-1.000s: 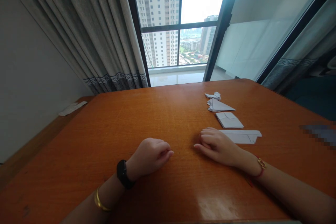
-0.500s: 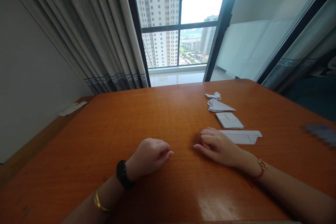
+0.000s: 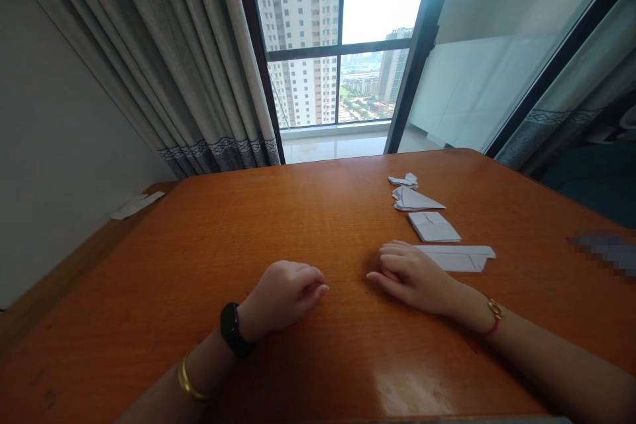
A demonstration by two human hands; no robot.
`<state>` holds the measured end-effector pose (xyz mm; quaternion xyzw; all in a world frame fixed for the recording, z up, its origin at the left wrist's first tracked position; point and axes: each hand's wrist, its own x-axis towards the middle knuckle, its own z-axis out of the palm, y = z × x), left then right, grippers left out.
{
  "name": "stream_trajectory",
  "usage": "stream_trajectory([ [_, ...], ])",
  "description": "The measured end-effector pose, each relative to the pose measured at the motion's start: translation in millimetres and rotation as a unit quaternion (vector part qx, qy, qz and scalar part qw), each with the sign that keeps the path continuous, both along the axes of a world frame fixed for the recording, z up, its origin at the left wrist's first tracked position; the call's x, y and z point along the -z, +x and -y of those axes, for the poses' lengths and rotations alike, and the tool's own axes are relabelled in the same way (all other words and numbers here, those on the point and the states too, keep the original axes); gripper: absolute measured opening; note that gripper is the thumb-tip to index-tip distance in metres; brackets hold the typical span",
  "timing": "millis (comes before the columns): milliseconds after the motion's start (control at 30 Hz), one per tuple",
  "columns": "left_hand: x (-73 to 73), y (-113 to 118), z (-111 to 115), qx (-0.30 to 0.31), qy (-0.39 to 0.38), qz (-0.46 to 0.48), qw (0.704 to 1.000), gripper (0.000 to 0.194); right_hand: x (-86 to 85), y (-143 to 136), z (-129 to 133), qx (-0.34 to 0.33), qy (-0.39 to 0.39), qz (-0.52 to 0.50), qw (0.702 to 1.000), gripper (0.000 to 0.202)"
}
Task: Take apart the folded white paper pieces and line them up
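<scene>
My left hand [image 3: 285, 293] rests on the wooden table [image 3: 278, 218] with its fingers curled in and the thumb lying against them. Nothing shows in its grip. To the right, my right hand [image 3: 410, 278] lies loosely curled, thumb along the tabletop, also with nothing visible in it. Close behind it is a long folded paper strip [image 3: 460, 258], its left end hidden by the hand. Farther back sit a square folded paper [image 3: 434, 226], a pointed folded paper [image 3: 417, 199] and a small crumpled-looking folded paper [image 3: 403, 181], in a row leading away from me.
A flat whitish paper piece [image 3: 138, 205] lies on a wooden ledge at the far left. A blurred-out dark item [image 3: 603, 255] is at the table's right side. Beyond the table are a grey curtain [image 3: 199, 79] and a tall window [image 3: 340, 50].
</scene>
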<state>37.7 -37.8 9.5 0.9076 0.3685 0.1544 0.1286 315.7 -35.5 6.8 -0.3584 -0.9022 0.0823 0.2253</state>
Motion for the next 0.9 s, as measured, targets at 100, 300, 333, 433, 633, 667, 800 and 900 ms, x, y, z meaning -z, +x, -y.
stream_trajectory([
  [100,-2.6,0,2,-0.004,-0.011,0.005,1.000,0.013,-0.2,0,-1,0.000,0.004,-0.002,1.000,0.039],
  [300,-5.0,1,3,-0.018,-0.034,0.011,0.999,0.011,-0.4,-1,0,-0.001,-0.001,0.001,1.000,0.039],
  [333,-5.0,1,3,-0.020,-0.037,0.012,0.999,0.011,-0.8,-1,0,0.001,-0.002,0.003,1.000,0.039],
  [433,-4.9,1,3,-0.019,-0.042,0.013,0.999,0.010,-4.3,5,-3,0.017,0.000,-0.003,1.000,0.039],
  [633,-5.4,2,3,-0.012,-0.038,0.012,0.999,0.012,-11.0,50,-42,0.196,0.102,0.027,0.975,0.028],
  [667,-5.4,2,3,-0.011,-0.037,0.011,0.999,0.012,-9.7,61,-53,0.246,0.110,0.050,0.962,0.039],
  [800,-5.2,2,2,-0.011,-0.030,0.009,0.999,0.013,-0.8,96,-105,0.358,0.024,0.154,0.921,0.069],
  [900,-5.2,2,2,-0.011,-0.030,0.010,0.999,0.013,1.0,97,-139,0.360,-0.055,0.175,0.915,0.069],
])
